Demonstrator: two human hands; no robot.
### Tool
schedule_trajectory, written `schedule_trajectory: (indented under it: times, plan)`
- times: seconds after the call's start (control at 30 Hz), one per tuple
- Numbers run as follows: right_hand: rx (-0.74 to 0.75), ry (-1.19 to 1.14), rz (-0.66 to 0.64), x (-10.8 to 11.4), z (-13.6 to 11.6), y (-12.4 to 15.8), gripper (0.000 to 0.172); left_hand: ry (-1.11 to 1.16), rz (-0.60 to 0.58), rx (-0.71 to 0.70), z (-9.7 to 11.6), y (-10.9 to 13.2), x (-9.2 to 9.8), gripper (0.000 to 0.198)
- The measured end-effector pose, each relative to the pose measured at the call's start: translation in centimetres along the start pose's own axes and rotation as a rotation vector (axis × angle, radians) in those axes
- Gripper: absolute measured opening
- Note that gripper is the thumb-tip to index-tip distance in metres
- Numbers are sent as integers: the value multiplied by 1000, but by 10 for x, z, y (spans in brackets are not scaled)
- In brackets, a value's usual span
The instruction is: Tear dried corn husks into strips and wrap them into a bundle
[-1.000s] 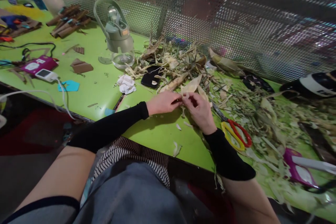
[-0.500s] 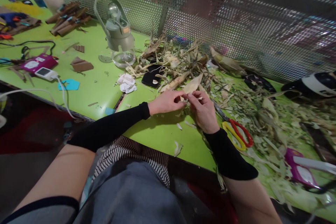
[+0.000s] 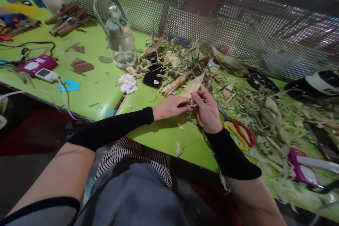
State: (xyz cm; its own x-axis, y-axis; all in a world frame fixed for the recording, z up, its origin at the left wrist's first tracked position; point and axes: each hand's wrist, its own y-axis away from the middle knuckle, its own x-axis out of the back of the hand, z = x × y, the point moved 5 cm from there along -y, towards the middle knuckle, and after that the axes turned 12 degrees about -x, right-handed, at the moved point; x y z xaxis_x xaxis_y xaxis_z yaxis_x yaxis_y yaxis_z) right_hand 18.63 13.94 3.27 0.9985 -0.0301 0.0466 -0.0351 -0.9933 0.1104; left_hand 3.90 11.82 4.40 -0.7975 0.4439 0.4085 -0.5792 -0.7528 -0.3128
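My left hand [image 3: 172, 107] and my right hand [image 3: 208, 112] meet low over the green table. Between their fingertips is a small pale strip of husk [image 3: 193, 103], pinched from both sides and partly hidden by the fingers. Just behind them a broad, pale dry corn husk [image 3: 194, 85] points up and away; its lower end is covered by my hands. Beside my right wrist lie scissors [image 3: 239, 135] with one red and one yellow handle. A longer brown-spotted husk piece [image 3: 176, 84] rests behind my left hand.
A heap of dry husk scraps [image 3: 182, 56] backs onto a perforated metal screen [image 3: 225, 17]. More shreds [image 3: 259, 120] cover the right side. A black phone [image 3: 153, 75], crumpled tissue [image 3: 128, 83], water bottle [image 3: 120, 35], magenta device [image 3: 39, 64] with cables and brown rolls [image 3: 70, 19] stand leftward.
My left hand has lowered slightly, its fingers straighter. The fingertips of both hands have drawn a little apart, with the pale strip now showing between them.
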Motion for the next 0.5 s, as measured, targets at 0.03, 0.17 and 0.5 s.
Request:
schedule_trajectory:
  times: [0.03,0.17,0.5]
  plan:
    - [-16,-6,-7,0,-1,0,53,54,30,35,-1,0,0,29]
    - [-18,53,-27,3,-5,2,56,413,154,155,-6,-2,2,17]
    - [109,260,20,6,-9,4,41,744,180,439,-6,2,6,14]
